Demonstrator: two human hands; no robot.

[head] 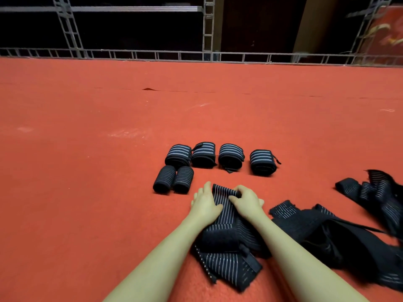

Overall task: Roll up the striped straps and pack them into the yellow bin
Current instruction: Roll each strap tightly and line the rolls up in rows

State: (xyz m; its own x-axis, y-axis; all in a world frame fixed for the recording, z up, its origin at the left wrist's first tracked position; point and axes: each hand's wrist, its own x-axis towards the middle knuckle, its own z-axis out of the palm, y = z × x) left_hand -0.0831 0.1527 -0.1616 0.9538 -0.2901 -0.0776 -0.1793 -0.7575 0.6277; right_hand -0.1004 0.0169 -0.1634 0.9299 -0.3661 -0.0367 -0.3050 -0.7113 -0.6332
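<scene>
A black strap with thin white stripes lies on the red carpet in front of me, its far end curled into a small roll. My left hand rests on the strap's left side with fingers mostly straight beside the roll. My right hand grips the roll's right end with curled fingers. Several finished rolls stand in a row beyond, with two thinner-striped rolls at their left front. No yellow bin is in view.
A heap of loose black striped straps lies to my right, with more farther right. Other unrolled straps lie between my forearms. Red carpet spreads to the left and ahead. A metal truss rail borders the far edge.
</scene>
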